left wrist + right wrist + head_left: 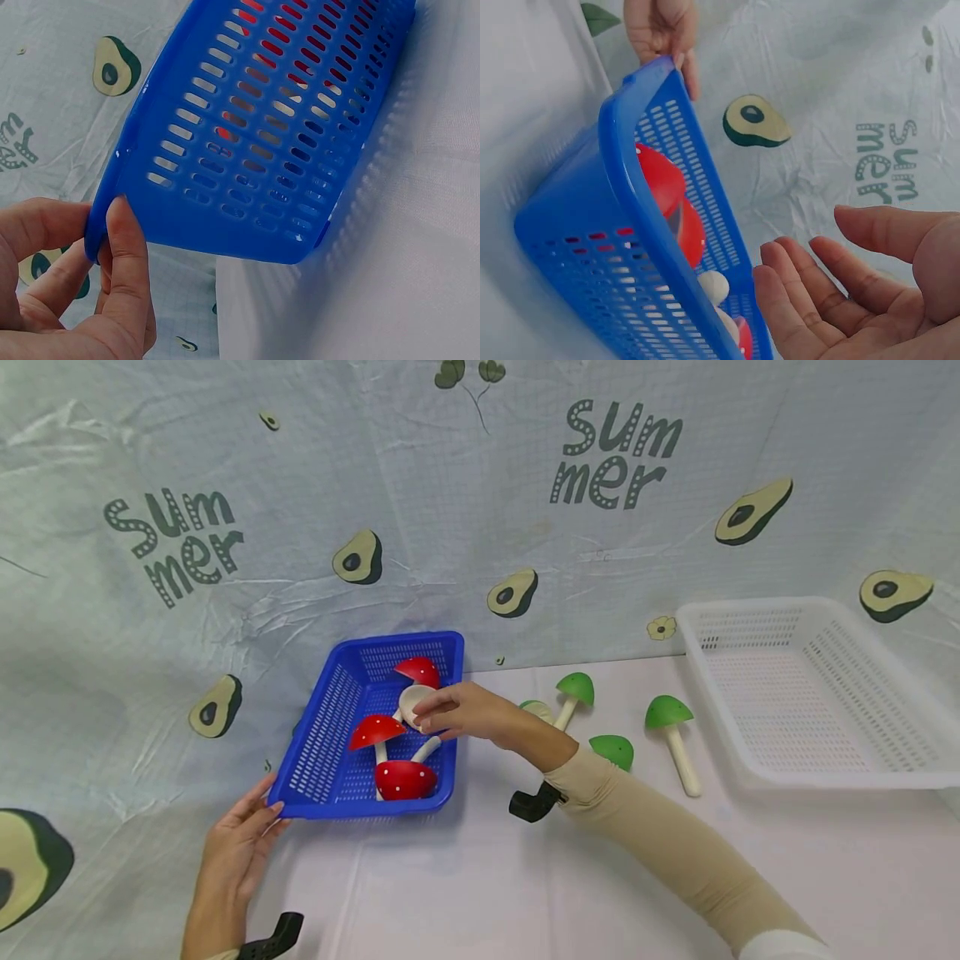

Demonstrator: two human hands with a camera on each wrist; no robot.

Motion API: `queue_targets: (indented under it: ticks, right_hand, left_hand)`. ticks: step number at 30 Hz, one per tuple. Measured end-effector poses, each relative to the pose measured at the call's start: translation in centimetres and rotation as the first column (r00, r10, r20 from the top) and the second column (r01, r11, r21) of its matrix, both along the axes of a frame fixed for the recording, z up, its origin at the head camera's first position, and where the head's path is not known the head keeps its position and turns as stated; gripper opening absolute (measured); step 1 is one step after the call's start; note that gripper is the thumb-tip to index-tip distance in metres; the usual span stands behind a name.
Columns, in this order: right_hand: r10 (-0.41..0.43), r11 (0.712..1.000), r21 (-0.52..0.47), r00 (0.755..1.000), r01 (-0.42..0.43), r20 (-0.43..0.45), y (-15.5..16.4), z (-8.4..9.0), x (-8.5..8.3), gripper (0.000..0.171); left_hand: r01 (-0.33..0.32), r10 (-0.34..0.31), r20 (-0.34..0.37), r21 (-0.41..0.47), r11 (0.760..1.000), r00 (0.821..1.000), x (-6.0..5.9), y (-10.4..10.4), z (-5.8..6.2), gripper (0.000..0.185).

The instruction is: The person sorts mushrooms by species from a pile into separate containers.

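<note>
Blue plastic mesh forms the basket (330, 752) that both hands attend to; it sits on the bench (480, 877) at about 9 o'clock, its far end against the avocado-print cloth (225, 593). Inside lie red-capped toy mushrooms (405, 778), at least three, with pale stems, one showing its cream underside. The right hand (461, 710) hovers over the basket's right rim, fingers (795, 292) loosely spread and holding nothing, as the right wrist view shows. The left hand (240, 847) steadies the near left corner, thumb (127, 255) pressed flat on the outer wall.

Judging by this, a red mushroom has just gone in, and sorting by colour is partway through. Next the right hand would need to swing toward 3 o'clock and close round a stem.

Green mushrooms (670, 714), four or so, lie loose on the bench at 2 o'clock. Beyond them at 3 o'clock a white basket (885, 760) sits with nothing visible inside.
</note>
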State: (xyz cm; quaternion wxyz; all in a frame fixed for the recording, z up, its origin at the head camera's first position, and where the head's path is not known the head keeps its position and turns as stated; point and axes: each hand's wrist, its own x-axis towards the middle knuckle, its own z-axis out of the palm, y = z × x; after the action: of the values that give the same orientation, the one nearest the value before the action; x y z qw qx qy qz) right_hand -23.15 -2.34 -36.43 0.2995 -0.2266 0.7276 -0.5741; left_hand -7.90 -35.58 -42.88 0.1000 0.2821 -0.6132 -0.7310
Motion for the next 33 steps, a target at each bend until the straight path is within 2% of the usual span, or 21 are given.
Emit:
queue_targets:
  ticks: [10,17,24,33]
  right_hand:
    - [-0.049,0.996,-0.078,0.998,0.052,0.04,3.8,0.3,0.2,0.037]
    - [-0.071,0.992,-0.102,0.997,0.072,0.02,6.0,0.2,0.2,0.034]
    - [-0.106,0.987,-0.127,0.994,0.103,-0.019,8.1,0.0,0.5,0.039]
    - [-0.169,0.976,-0.14,0.986,0.167,-0.005,11.2,-0.3,1.0,0.037]
  left_hand:
    - [0.021,-0.02,-0.044,0.029,0.999,0.999,0.0,-0.1,-0.1,0.057]
    - [0.023,-0.02,-0.057,0.051,0.998,0.998,0.0,-0.1,-0.2,0.056]
    - [0.022,-0.02,-0.043,0.043,0.999,0.999,0.1,-0.2,-0.2,0.057]
    - [0.004,-0.004,0.004,-0.016,1.0,1.0,-0.1,-0.1,0.0,0.06]
